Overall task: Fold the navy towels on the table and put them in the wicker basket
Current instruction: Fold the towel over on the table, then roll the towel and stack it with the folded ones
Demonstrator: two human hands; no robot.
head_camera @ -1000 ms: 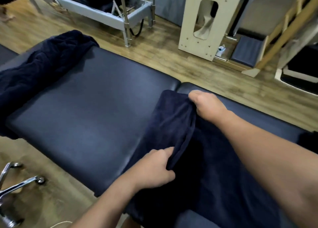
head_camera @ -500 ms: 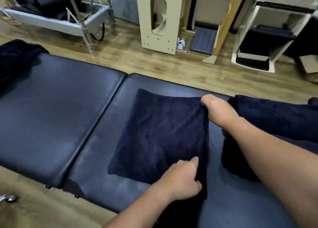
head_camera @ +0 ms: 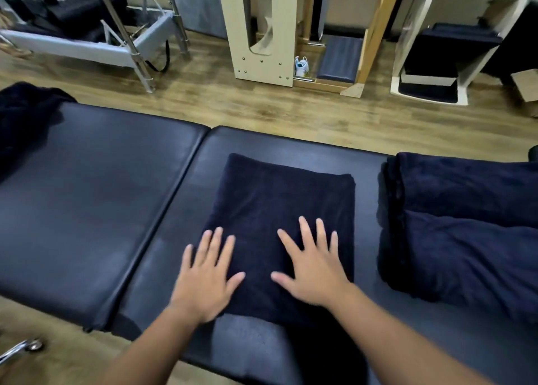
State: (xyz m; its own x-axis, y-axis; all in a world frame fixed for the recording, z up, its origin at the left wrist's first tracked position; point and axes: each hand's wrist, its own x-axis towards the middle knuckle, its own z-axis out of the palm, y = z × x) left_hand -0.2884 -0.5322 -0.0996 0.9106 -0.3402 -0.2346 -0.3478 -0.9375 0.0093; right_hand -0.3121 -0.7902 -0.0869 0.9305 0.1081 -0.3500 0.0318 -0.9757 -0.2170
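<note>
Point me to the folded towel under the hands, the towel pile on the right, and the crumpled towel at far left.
folded towel (head_camera: 279, 207): head view, bare upper middle of its top face.
towel pile (head_camera: 465, 239): head view, middle of the bundle.
crumpled towel (head_camera: 23, 114): head view, middle of the heap.

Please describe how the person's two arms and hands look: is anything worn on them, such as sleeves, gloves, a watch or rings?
Both forearms are bare up to the frame's bottom edge; no sleeve shows. The left hand and right hand wear no gloves, and no watch or bracelet shows on either wrist. No rings are visible, though the fingers are motion-blurred, so a thin band could be missed.
</note>
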